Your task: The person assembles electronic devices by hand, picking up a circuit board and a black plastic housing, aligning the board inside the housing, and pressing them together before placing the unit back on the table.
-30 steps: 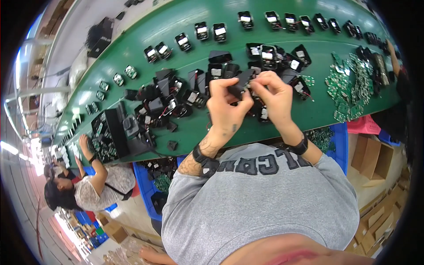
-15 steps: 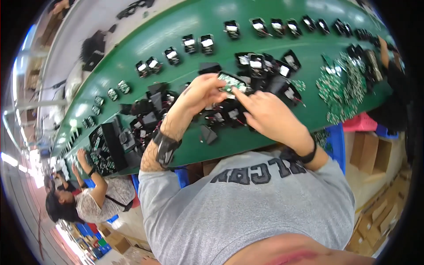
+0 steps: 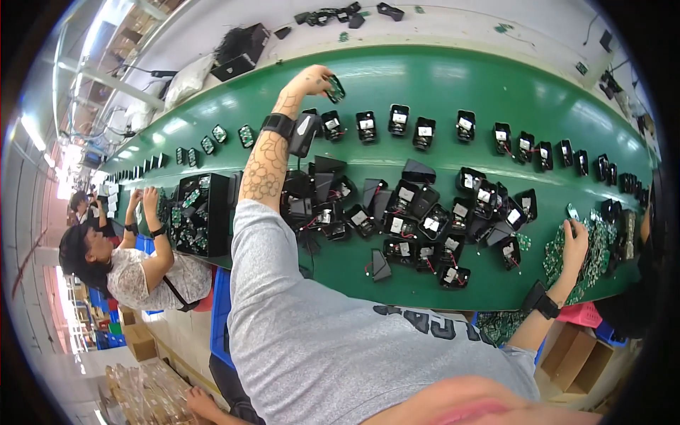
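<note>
Housing of black plastic with a green circuit-board face (image 3: 336, 88) is in the left hand (image 3: 309, 81), fingertips bent onto its edge, near the far edge of the glossy green bench (image 3: 432, 74); whether it touches the surface cannot be told. Toward the bench's right end, the right hand (image 3: 577, 237) pinches a small pale-green circuit board (image 3: 572, 211) at a heap of loose green circuit boards (image 3: 591, 261). The left hold looks slight, so a slip could drop the housing; the low black wrist module (image 3: 302, 134) might knock the row of white-labelled black housings (image 3: 398, 119). Counted: one housing and one board held; ten row housings before they crowd rightward; five green-faced housings (image 3: 246, 136) left of the forearm, others too small. The central jumble of black housings (image 3: 432, 224) overlaps too much to count.
</note>
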### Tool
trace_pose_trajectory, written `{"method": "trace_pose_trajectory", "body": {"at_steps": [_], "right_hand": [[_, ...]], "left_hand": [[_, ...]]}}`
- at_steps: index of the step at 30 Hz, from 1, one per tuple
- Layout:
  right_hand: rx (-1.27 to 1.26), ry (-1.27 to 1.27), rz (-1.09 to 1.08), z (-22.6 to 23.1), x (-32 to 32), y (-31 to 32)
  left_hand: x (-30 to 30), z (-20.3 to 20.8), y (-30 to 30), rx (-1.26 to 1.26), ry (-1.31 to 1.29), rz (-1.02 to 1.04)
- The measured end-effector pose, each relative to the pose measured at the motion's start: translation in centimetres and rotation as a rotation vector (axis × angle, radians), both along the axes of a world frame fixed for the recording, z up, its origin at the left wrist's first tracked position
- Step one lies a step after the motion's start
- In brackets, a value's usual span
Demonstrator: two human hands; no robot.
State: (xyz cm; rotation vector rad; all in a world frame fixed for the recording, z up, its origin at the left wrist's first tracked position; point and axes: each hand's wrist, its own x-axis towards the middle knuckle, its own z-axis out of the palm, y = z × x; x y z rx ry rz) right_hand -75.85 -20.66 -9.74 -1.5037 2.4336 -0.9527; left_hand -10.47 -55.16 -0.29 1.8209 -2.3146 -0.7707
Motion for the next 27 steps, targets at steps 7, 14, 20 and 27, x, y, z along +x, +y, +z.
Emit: {"method": "trace_pose_trajectory", "body": {"at_steps": [7, 14, 20, 27], "right_hand": [[0.033, 0.417, -0.194, -1.3, 1.2, -2.8], [0.061, 0.530, -0.157, -0.2, 0.3, -4.0], [-0.182, 0.140, -0.129, 1.3, 3.2, -3.8], [-0.363, 0.157, -0.067, 1.6, 3.6, -1.2]], "left_hand": [[1.4, -4.4, 0.3, -0.028, -0.091, -0.099], [7.6, -3.5, 2.9, -0.351, -0.350, 0.312], [8.0, -7.7, 7.0, -0.478, -0.005, 0.160], [7.4, -3.2, 10.1, -0.108, 0.697, 0.407]]}}
